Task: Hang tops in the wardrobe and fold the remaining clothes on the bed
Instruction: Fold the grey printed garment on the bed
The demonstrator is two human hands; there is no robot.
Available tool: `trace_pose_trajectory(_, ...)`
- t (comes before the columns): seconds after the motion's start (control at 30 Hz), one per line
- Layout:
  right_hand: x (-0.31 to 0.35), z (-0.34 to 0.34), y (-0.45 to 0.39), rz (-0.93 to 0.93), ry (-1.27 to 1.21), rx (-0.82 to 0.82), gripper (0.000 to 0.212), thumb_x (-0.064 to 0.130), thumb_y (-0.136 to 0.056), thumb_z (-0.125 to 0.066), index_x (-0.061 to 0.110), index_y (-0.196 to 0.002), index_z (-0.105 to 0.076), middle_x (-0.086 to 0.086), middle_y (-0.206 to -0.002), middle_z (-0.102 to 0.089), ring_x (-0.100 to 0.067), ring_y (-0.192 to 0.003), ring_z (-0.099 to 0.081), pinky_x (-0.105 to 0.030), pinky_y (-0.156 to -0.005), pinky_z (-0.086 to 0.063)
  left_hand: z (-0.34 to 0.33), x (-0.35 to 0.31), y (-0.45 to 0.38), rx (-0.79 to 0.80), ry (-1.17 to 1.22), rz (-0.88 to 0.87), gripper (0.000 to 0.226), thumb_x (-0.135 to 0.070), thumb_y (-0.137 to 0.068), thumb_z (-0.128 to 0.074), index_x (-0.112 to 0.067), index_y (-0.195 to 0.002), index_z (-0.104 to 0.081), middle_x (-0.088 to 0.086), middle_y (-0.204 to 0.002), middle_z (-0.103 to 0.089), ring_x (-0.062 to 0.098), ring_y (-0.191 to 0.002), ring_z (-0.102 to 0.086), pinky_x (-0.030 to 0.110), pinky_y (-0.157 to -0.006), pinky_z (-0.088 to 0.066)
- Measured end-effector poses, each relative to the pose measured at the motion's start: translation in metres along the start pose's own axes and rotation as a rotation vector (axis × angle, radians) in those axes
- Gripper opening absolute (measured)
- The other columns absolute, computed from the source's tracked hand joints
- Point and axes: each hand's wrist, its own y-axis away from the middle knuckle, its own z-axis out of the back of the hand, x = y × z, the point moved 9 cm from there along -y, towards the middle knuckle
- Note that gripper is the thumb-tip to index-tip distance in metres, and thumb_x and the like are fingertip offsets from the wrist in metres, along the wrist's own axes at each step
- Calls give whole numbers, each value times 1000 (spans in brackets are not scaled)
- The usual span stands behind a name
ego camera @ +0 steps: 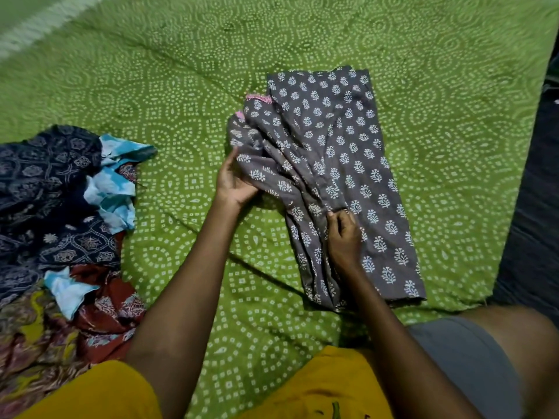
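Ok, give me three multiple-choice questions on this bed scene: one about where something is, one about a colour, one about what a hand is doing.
1. Where does the pile of unfolded clothes lie, seen from the camera?
A. left of the grey printed garment
B. right of it
C. on it

2. What colour is the bedsheet?
A. blue
B. green
C. white

3. What is the right hand doing?
A. hanging free
B. holding a hanger
C. pinching the garment's fabric

Answers: 1 A, the pile fills the left edge. 2 B, green with white dots. 3 C, fingertips gather a crease; the left hand holds the bunched end.
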Motion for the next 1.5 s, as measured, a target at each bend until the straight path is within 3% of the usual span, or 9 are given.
trace_pose_trajectory(0.13, 7, 2, 6, 11, 99, -7, 21, 22, -94, -55, 10, -77, -52, -12, -89, -52, -24, -78, -51, -37, -66, -40, 48, -53, 0, -121, 257, -133, 47, -20, -80, -60, -4, -124, -55, 17, -126, -58, 31, -115, -56, 46, -105, -39)
trace_pose_trajectory(0.27, 59, -7, 18, 362, 458, -118, 38, 43, -84, -58, 10, -104, -56, -16, -120, -49, -29, -110, -44, -41, -91, -35, 93, -104, 13, -212, 35, -292, 16, -3, -72, -57, -4, -79, -71, 14, -101, -71, 21, -80, -68, 33, -89, -51)
trace_pose_trajectory(0.47, 79, -69, 12, 440, 786, 273, 23, 21, -88, -56, 5, -103, -60, -18, -109, -58, -33, -104, -52, -45, -90, -34, 152, -149, 33, -540, -367, -549, 48, 13, -75, -62, -15, -111, -45, 11, -113, -55, 13, -80, -59, 21, -64, -53)
trace_pose_trajectory(0.67, 94, -58, 14, 701, 611, 122, 18, -3, -64, -73, 6, -74, -61, -11, -70, -58, -27, -62, -56, -34, -64, -39, 153, -141, 35, -428, -961, -337, 43, 11, -85, -45, -7, -121, -60, 7, -114, -61, 9, -67, -53, 12, -54, -46)
trace_pose_trajectory(0.9, 76, -21, 6, 483, 337, 27, 23, 22, -87, -55, 2, -92, -62, -16, -91, -56, -28, -80, -54, -33, -68, -43, 127, -135, 68, -823, -1646, -632, 39, -15, -82, -63, -10, -120, -58, 16, -143, -33, 34, -131, -33, 43, -108, -29)
trace_pose_trajectory(1.07, 37, -22, -11, 35, 226, 68, 34, 18, -83, -69, 3, -111, -57, -10, -104, -58, -23, -92, -54, -28, -76, -39, 23, -57, 63, -353, -1536, -827, 28, -8, -85, -61, -6, -113, -59, 13, -138, -40, 20, -116, -47, 15, -90, -41)
trace_pose_trajectory(1.2, 65, -37, -10, 281, 224, 178, 13, 5, -83, -62, 4, -95, -68, -14, -89, -65, -20, -82, -56, -25, -70, -34, -21, 22, 25, -12, -1276, -345, 30, -26, -87, -65, -10, -112, -58, 3, -100, -60, 13, -80, -56, 18, -64, -48)
trace_pose_trajectory(1.4, 28, -28, -20, -54, -217, 138, 14, 8, -89, -56, 18, -81, -51, 0, -73, -48, -8, -67, -43, -32, -65, -36, -24, 49, -2, -107, -903, -117, 37, -30, -89, -62, -4, -113, -49, 12, -97, -60, 18, -65, -59, 27, -55, -50)
trace_pose_trajectory(1.5, 36, -41, -13, 106, 5, 284, 24, 9, -78, -64, 6, -102, -59, -8, -100, -55, -16, -88, -49, -34, -77, -42, -37, 47, -7, -94, -1394, -246, 63, -33, -75, -75, -10, -122, -40, 13, -123, -53, 27, -106, -56, 37, -87, -51)
